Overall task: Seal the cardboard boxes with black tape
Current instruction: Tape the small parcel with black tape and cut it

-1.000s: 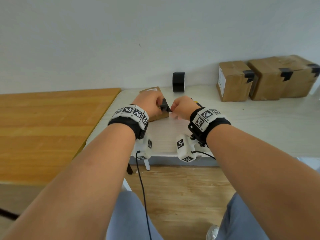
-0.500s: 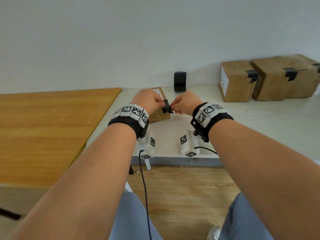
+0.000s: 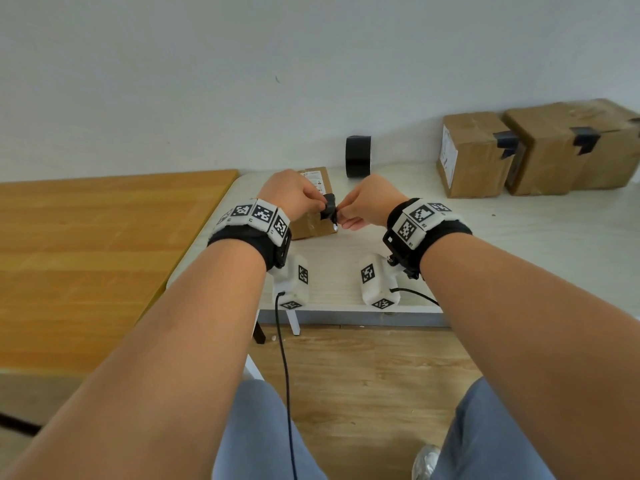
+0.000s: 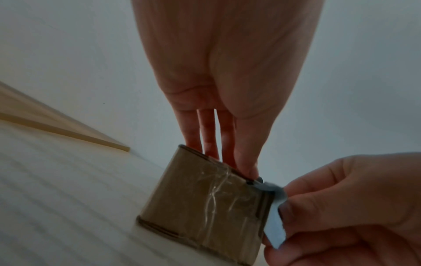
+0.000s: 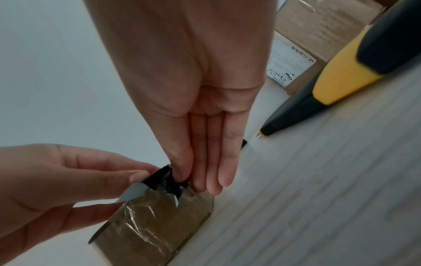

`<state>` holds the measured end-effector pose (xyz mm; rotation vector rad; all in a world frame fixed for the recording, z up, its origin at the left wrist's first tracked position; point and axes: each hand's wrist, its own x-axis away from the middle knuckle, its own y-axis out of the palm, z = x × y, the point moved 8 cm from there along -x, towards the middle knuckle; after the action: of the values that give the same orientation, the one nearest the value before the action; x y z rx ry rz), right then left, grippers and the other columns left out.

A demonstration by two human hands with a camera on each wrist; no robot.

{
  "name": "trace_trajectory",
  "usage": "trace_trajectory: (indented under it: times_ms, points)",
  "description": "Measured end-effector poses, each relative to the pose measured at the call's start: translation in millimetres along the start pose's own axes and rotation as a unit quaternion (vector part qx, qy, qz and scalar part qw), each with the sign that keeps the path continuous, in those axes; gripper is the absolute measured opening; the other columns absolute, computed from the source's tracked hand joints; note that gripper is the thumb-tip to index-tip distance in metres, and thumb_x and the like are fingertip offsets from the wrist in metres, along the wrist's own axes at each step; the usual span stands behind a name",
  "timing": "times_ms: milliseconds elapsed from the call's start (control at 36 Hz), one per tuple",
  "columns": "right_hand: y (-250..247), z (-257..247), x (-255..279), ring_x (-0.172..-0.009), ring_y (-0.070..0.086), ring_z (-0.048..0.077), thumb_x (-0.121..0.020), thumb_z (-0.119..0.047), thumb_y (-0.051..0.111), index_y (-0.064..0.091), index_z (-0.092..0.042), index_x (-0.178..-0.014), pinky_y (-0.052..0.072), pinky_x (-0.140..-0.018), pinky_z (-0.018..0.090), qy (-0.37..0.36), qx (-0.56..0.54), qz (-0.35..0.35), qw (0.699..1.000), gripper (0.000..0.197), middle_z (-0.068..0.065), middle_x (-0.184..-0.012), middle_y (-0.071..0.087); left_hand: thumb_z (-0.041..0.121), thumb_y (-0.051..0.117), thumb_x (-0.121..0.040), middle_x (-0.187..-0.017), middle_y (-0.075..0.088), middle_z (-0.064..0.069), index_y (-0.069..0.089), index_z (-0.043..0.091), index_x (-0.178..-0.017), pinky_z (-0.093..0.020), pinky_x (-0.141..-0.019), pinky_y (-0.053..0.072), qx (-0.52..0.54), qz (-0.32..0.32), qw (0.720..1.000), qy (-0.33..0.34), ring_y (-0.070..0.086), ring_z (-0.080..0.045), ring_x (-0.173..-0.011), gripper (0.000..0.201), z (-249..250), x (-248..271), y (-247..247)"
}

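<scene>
Both hands meet over a small cardboard box (image 3: pixel 313 223) on the white table (image 3: pixel 519 244): the left hand (image 3: pixel 294 194) and the right hand (image 3: pixel 369 202) each pinch one strip of black tape (image 3: pixel 329 209) at the box's upper right corner. Three more boxes (image 3: pixel 474 154) stand against the wall well to the right, black tape on their corners. One tape roll (image 3: pixel 358 156) stands just behind the hands, and one yellow-and-black knife (image 5: pixel 337 75) lies beside the right hand.

My packing bench: white table (image 3: pixel 519 244) against bare wall (image 3: pixel 207 81), taped cardboard boxes (image 3: pixel 474 157), tape roll (image 3: pixel 358 156).
</scene>
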<state>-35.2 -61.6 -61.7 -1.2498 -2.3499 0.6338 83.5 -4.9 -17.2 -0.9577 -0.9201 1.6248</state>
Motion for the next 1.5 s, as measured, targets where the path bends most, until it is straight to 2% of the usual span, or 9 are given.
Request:
trace_trajectory:
  times_ms: [250,389,639,889,1028,1111,1194,1305,1500]
  points:
    - [0,-6,-3,-0.073,0.071,0.014,-0.081,-0.01,0.073,0.072,-0.007,-0.086,0.059,-0.072,0.024,-0.013,0.056,0.022,0.998,0.006,0.009,-0.081,0.074,0.025,0.067,-0.086,-0.113,0.07,0.001,0.074,0.02,-0.105,-0.025,-0.092,0.043,-0.007,-0.011,1.0,-0.003,0.061,-0.015,-0.105,0.021,2,1,1]
    - [1,-5,-3,-0.068,0.07,0.012,-0.081,-0.012,0.073,0.072,-0.008,-0.084,0.057,-0.064,0.018,-0.015,0.06,0.02,0.998,0.006,0.008,-0.08,0.074,0.025,0.067,-0.085,-0.11,0.07,0.003,0.075,0.02,-0.103,-0.022,-0.09,0.042,-0.002,-0.007,1.0,-0.002,0.061,-0.013,-0.105,0.02,1,1,1]
    - [3,-6,-4,-0.07,0.069,0.011,-0.08,-0.016,0.075,0.071,-0.009,-0.08,0.056,-0.067,0.018,-0.043,0.066,0.023,0.997,0.007,0.006,-0.08,0.073,0.026,0.067,-0.085,-0.11,0.071,0.003,0.076,0.021,-0.102,-0.021,-0.085,0.041,-0.003,-0.006,1.0,-0.004,0.06,-0.013,-0.104,0.02,0,-1,1]
    - [3,-5,-3,-0.075,0.069,0.012,-0.079,-0.021,0.076,0.07,-0.008,-0.085,0.055,-0.072,0.019,-0.048,0.065,0.022,0.996,0.015,0.004,-0.081,0.073,0.026,0.068,-0.084,-0.106,0.072,0.004,0.076,0.021,-0.1,-0.02,-0.082,0.04,0.001,-0.005,1.0,0.002,0.06,-0.009,-0.097,0.019,-1,-3,2]
    - [4,-6,-3,-0.075,0.067,0.013,-0.076,-0.021,0.078,0.068,-0.009,-0.086,0.055,-0.079,0.026,-0.049,0.084,0.031,0.995,0.019,0.004,-0.082,0.073,0.026,0.069,-0.083,-0.103,0.072,0.004,0.076,0.021,-0.099,-0.019,-0.078,0.039,-0.004,-0.002,1.0,0.002,0.054,-0.005,-0.084,0.019,-1,-5,2]
    - [5,-4,-3,-0.077,0.069,0.014,-0.074,-0.019,0.08,0.067,-0.012,-0.084,0.056,-0.081,0.028,-0.05,0.09,0.026,0.994,0.018,0.004,-0.082,0.073,0.029,0.07,-0.081,-0.098,0.072,0.006,0.077,0.023,-0.096,-0.018,-0.073,0.038,-0.001,0.005,1.0,-0.005,0.054,-0.005,-0.081,0.017,-2,-5,2]
    - [3,-2,0,-0.074,0.066,0.012,-0.076,-0.01,0.078,0.067,-0.012,-0.084,0.054,-0.079,0.027,-0.052,0.074,0.012,0.996,0.013,0.004,-0.084,0.071,0.037,0.072,-0.077,-0.085,0.07,0.009,0.078,0.026,-0.087,-0.015,-0.058,0.034,-0.009,0.018,1.0,-0.016,0.052,-0.005,-0.072,0.016,-3,-4,3]
    - [2,3,5,-0.088,0.066,0.014,-0.079,0.002,0.068,0.071,-0.012,-0.091,0.053,-0.087,0.026,-0.042,0.053,-0.002,0.998,0.019,0.004,-0.094,0.072,0.039,0.072,-0.077,-0.081,0.068,0.009,0.077,0.024,-0.081,-0.021,-0.066,0.038,-0.028,0.022,0.999,-0.018,0.056,-0.008,-0.075,0.016,1,-6,5]
    - [3,4,7,-0.101,0.067,0.019,-0.08,0.009,0.06,0.071,-0.005,-0.102,0.053,-0.091,0.027,-0.024,0.036,-0.002,0.999,0.028,0.009,-0.103,0.072,0.039,0.07,-0.077,-0.075,0.063,0.009,0.07,0.026,-0.07,-0.023,-0.064,0.037,-0.057,0.028,0.998,-0.009,0.057,-0.012,-0.074,0.015,4,-4,7]
